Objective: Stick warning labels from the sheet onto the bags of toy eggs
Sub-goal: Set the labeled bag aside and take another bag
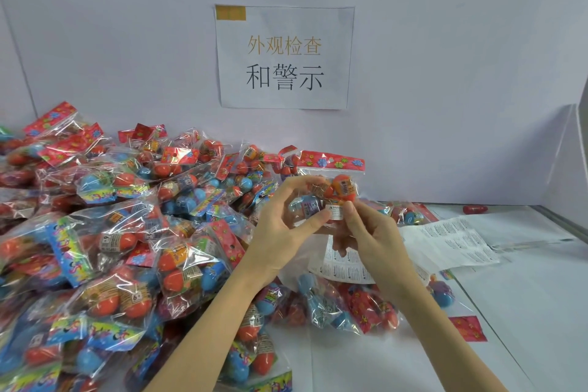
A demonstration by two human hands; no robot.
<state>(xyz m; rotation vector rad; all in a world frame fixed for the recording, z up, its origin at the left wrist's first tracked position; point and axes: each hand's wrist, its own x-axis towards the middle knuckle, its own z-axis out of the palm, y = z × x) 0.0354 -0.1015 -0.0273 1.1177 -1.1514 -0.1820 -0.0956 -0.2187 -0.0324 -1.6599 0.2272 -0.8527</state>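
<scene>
Two bare forearms rise from the bottom edge of the frame and meet near the centre, lifted above the white bench [525, 312]. The left hand [283, 232] is turned palm inward, its fingers arched over the top and its thumb curled underneath, gripping a clear bag of toy eggs [331, 188] from the left side. The right hand [372, 235] comes in from the lower right with its fingers curled, thumb and forefinger pinching at a small white warning label [335, 212] that lies against the front of the bag, just below an orange egg. The bag hangs upright, its red flowered header card at the top.

Directly beneath the hands, a label sheet [345, 267] rests partly on a few bags lying at centre right. Just beyond it, towards the right of the frame, a second printed sheet [451, 240] lies flat on the bench. A loose red header card [467, 328] sits at the lower right.

The left half of the frame is filled by a heaped pile of bags [111, 232] holding orange and blue eggs. Behind everything, a paper sign [284, 57] with Chinese characters is taped to the pale back wall, upper centre.
</scene>
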